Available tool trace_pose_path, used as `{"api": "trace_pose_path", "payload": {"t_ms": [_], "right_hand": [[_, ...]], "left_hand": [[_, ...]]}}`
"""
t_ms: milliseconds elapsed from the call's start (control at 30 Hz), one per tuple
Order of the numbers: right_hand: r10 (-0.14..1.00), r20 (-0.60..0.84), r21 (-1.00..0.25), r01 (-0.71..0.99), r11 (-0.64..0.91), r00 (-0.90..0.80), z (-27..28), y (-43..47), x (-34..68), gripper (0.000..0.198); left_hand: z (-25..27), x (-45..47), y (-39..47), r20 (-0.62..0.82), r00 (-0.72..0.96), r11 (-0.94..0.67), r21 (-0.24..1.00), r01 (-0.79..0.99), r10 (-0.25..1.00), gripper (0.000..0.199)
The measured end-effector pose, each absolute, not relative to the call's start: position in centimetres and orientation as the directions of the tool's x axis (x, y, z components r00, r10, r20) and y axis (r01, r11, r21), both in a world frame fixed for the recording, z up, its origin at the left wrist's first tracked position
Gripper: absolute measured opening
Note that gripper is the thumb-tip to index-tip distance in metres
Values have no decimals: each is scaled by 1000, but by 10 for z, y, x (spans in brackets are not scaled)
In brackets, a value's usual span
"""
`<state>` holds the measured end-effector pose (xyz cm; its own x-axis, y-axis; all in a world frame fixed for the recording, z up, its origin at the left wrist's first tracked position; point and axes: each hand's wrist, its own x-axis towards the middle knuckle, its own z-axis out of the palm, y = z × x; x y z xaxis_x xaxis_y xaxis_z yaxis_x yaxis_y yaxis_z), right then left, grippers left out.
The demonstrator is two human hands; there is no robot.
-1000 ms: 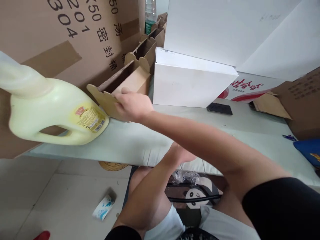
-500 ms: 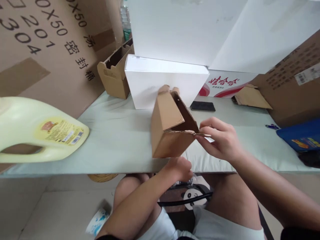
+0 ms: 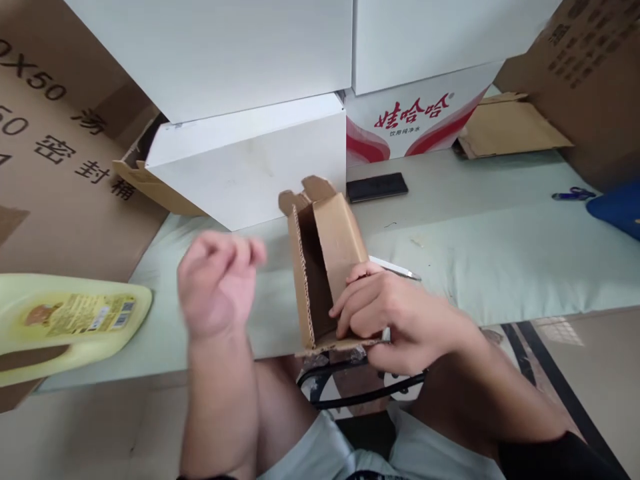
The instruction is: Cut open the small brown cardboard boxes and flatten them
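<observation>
Jug [image 3: 75, 333] cut off by left edge; contents masked by its wall. Big carton [image 3: 45, 180] also cut off. Small carton [image 3: 163, 190] mostly hidden behind white box [image 3: 260, 160]; its inside hard to make out. Left hand [image 3: 217, 283] raised over the cloth [image 3: 475, 220], apart from the box [image 3: 345, 233]; fingers loosely curled and blurred, whether anything is pinched cannot be told. Box set at the cloth's front edge, top open, interior dark, bottom mostly lost in shadow. Its near right corner is grasped by the right hand [image 3: 390, 317], fingers inside, thumb outside. White stick [image 3: 397, 268] partly covered. Blue bag [image 3: 617, 208] cut off at right.
</observation>
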<state>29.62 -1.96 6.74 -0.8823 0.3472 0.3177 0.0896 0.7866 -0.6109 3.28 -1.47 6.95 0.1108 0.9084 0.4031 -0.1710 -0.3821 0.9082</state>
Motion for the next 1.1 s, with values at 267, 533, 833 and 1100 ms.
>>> {"api": "trace_pose_path", "payload": {"t_ms": [267, 533, 833, 1100], "right_hand": [[421, 346, -716, 54, 696, -838, 64, -27, 293, 8], [657, 239, -664, 373, 648, -715, 58, -29, 294, 80], [475, 66, -751, 269, 602, -878, 53, -19, 292, 56], [545, 114, -766, 276, 581, -831, 42, -16, 297, 64]], "left_hand": [[-3, 61, 26, 163, 15, -163, 987, 14, 987, 86], [4, 45, 13, 320, 103, -335, 911, 240, 942, 24], [4, 39, -4, 493, 74, -492, 821, 289, 867, 58], [41, 47, -20, 360, 291, -455, 559, 693, 886, 29]]}}
